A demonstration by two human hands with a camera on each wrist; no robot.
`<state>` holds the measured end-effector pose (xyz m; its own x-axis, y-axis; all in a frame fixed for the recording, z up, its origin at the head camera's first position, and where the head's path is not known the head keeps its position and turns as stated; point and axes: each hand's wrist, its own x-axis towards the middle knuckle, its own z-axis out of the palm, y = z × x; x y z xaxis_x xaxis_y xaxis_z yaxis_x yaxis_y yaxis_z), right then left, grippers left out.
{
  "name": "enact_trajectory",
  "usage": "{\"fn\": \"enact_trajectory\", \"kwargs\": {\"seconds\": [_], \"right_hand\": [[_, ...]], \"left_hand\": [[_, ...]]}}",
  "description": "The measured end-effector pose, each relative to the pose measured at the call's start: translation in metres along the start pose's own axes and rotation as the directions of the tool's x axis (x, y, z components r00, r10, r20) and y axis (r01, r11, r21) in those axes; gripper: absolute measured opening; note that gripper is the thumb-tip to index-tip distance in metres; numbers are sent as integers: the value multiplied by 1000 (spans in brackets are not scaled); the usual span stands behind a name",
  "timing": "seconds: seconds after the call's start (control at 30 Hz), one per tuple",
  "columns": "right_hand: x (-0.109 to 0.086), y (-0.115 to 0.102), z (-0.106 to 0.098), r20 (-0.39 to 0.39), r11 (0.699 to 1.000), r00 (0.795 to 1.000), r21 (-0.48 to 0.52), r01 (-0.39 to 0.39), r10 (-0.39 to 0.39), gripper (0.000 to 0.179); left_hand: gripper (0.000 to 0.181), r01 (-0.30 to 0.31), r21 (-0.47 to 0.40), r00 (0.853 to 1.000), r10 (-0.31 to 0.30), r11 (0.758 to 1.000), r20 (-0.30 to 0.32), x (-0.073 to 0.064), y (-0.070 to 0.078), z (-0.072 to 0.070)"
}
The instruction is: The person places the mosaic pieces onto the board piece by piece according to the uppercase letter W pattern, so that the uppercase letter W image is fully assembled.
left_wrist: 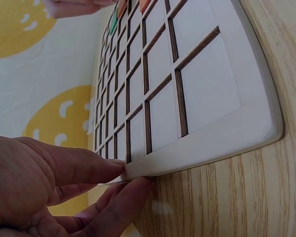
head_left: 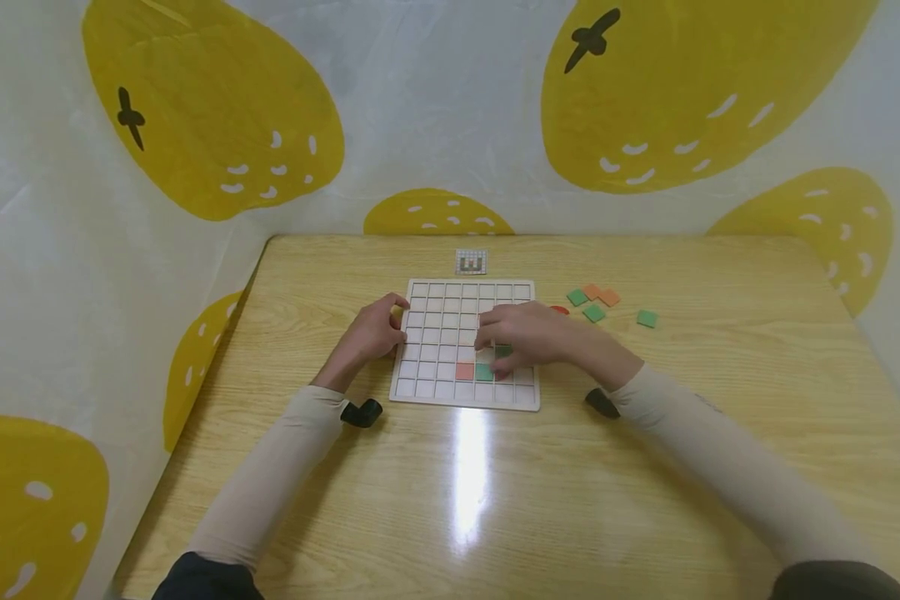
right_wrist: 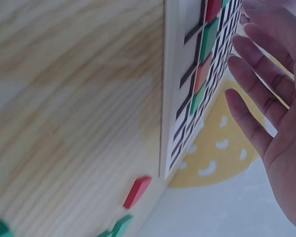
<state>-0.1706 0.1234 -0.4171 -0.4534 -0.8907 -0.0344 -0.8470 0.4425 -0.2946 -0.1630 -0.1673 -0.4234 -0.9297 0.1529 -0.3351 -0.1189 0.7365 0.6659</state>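
A white grid board (head_left: 427, 388) lies on the table before me. My left hand (head_left: 376, 330) grips its left edge, the thumb (left_wrist: 96, 168) on the rim and fingers at the underside. Over the board's right half hovers my right hand (head_left: 528, 335), its fingers spread and loosely extended in the right wrist view; I see no tile between them. Its thumb is right beside a green tile (head_left: 483, 372) in the grid, with a salmon-coloured tile (head_left: 465, 371) to the left. Another green tile (head_left: 503, 351) shows beneath the hand. The right wrist view shows a red tile (right_wrist: 213, 10) and an orange tile (right_wrist: 202, 74) in cells.
A small pattern card (head_left: 471, 262) lies behind the board. To the board's right are loose green tiles (head_left: 647, 318), orange tiles (head_left: 609, 297) and a red piece (head_left: 560, 309), partly behind the right hand. A patterned cloth (head_left: 435, 100) hangs behind the table.
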Motion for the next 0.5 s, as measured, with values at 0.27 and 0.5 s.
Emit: {"fn": "enact_trajectory", "kwargs": {"seconds": [0.27,0.5], "right_hand": [[-20,13,-4,-87,999,996,-25,-19,17,24],[-39,21,-9,-102,998,993,9,-61,61,24]], "left_hand": [[51,0,11,1000,1,1000,-12,0,-1,1],[51,-8,-1,1000,8,1000,-11,1,-2,1]]}}
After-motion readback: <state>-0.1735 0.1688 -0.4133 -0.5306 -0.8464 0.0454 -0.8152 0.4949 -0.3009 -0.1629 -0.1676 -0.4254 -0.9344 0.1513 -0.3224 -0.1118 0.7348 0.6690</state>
